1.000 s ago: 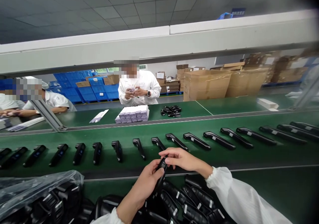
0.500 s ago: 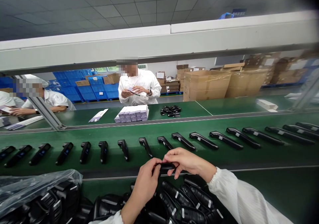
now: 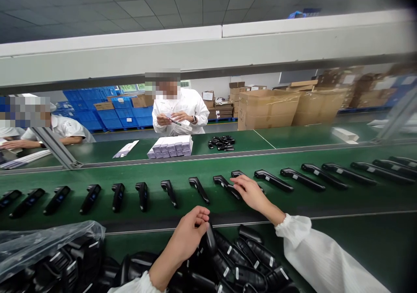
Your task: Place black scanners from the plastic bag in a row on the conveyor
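My left hand (image 3: pixel 190 234) is curled around a black handheld device (image 3: pixel 210 240) just above a pile of the same black devices (image 3: pixel 247 262) at the near edge. My right hand (image 3: pixel 250 193) reaches out over the green conveyor belt (image 3: pixel 202 208), fingers stretched, with the fingertips resting on one device in the row (image 3: pixel 224 183). Another device (image 3: pixel 239 173) lies partly hidden behind that hand. The row of black devices (image 3: pixel 140 195) runs across the belt from left to right.
A clear plastic bag (image 3: pixel 48 241) covers more black parts at the lower left. Across the belt a person in white (image 3: pixel 180 110) stands behind stacked white boxes (image 3: pixel 171 146) and a small heap of black parts (image 3: pixel 222 143). Another person (image 3: pixel 61 128) sits at the far left. Cardboard boxes (image 3: pixel 267 108) stand behind.
My right hand has let go of the device that both hands held and moved forward onto the belt. My left hand has dropped toward the pile, still gripping a device. The row has shifted right.
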A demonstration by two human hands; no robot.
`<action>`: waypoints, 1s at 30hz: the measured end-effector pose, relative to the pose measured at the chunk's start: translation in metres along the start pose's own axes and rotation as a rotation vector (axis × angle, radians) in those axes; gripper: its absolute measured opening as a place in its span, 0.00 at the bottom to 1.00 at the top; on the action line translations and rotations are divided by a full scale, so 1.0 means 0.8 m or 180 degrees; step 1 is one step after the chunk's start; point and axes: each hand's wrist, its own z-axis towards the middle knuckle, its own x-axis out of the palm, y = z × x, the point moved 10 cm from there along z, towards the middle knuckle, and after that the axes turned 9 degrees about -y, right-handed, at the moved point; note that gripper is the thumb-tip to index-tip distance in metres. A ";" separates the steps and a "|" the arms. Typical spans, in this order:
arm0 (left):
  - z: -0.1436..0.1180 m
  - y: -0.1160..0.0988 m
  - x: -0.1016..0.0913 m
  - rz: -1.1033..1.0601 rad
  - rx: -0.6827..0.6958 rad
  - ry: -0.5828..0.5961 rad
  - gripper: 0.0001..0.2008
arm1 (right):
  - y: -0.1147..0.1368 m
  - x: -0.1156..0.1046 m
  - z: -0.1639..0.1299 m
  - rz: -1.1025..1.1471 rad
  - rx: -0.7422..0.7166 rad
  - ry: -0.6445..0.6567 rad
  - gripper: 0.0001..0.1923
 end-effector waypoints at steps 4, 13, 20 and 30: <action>-0.005 -0.004 0.002 0.0120 -0.0003 0.0286 0.16 | 0.005 -0.006 -0.021 -0.0184 -0.0552 -0.0188 0.19; -0.005 -0.014 0.008 0.0397 0.0103 0.0575 0.15 | -0.032 -0.046 -0.025 -0.0120 0.0045 -0.0221 0.17; -0.011 -0.027 0.007 0.0715 0.0114 0.0500 0.16 | -0.034 -0.028 -0.052 -0.1551 -0.0605 0.0199 0.24; 0.009 -0.038 0.016 0.0676 0.0179 0.0518 0.18 | -0.068 -0.038 -0.021 -0.2208 0.0017 0.0122 0.18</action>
